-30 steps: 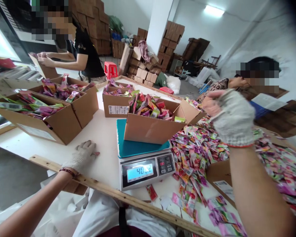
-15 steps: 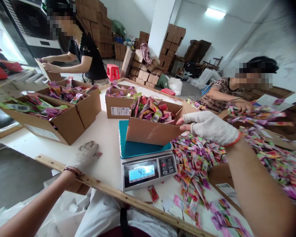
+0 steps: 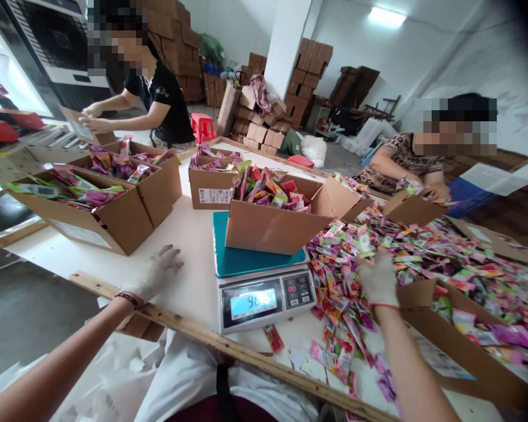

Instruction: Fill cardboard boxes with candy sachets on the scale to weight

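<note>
Small glossy plastic packets in pink, purple and green [image 3: 337, 275] are lying in a loose heap on the flat white tabletop [image 3: 193, 246], right of a silver electronic scale with a teal platform [image 3: 251, 319]. An open brown cardboard box [image 3: 275, 228], partly filled with such packets, is standing on that platform. The right hand [image 3: 379, 280], wearing a whitish knit glove, is resting among the heap; whether its fingers are gripping a packet, I cannot tell. The similarly gloved left hand [image 3: 153, 275] is stretching its fingers slightly apart over the tabletop, left of the scale.
</note>
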Demonstrator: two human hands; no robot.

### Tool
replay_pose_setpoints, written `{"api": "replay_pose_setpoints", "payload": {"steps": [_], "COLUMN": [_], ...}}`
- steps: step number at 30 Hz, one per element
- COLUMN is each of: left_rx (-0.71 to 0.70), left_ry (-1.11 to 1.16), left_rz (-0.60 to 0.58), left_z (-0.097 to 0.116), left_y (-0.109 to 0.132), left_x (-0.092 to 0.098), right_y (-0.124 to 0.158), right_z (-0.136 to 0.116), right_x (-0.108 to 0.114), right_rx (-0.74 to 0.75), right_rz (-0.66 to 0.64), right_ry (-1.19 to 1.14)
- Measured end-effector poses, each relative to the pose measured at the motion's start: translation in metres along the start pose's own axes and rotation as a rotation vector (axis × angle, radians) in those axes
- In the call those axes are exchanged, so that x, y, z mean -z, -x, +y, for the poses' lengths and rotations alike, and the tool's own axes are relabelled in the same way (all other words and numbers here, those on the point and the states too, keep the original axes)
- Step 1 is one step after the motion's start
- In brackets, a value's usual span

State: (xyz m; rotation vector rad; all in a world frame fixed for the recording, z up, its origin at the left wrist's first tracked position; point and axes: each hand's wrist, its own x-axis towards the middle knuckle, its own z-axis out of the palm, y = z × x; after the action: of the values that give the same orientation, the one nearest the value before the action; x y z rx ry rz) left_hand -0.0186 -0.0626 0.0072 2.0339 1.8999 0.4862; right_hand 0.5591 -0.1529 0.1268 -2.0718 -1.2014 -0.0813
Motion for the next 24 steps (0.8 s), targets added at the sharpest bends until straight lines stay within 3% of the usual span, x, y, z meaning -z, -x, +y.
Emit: {"api": "replay_pose_setpoints", "payload": {"steps": [2,4,7,9,12,15,19,24], "left_rx": [0.065,0.033,-0.369,-0.644,-0.858,-0.813,-0.712,-0.656], "left_ry": [0.183,0.293,0.341,0.324,0.188,-0.027,-0.283,-0.508], "left_rz": [0.139,0.346,0.601,0.646,0.553,0.376,0.211,-0.02], "left_z": [0.013,0.042,0.116,0.175,0.252,0.299,0.322,0.322], "left_y": [-0.001,0.001,0.007,0.013,0.019,0.014,-0.002,-0.006], "left_x": [0.019,0.052,0.113,0.146,0.168,0.163,0.151,0.155], "right_y": [0.039,0.07,0.089,0.089,0.084,0.083,0.084,0.087], "right_z": [0.03,0.049,0.063,0.07,0.079,0.088,0.093,0.093], "right_x": [-0.032,-0.056,-0.073,-0.076,-0.076,-0.076,-0.078,-0.077], "right_rx": [-0.053,-0.051,-0.004,0.027,0.081,0.115,0.112,0.128], "right_rz": [-0.148,-0.222,-0.275,-0.293,-0.281,-0.269,-0.259,-0.239], "right_ry": [0.129,0.212,0.416,0.526,0.538,0.512,0.495,0.45]}}
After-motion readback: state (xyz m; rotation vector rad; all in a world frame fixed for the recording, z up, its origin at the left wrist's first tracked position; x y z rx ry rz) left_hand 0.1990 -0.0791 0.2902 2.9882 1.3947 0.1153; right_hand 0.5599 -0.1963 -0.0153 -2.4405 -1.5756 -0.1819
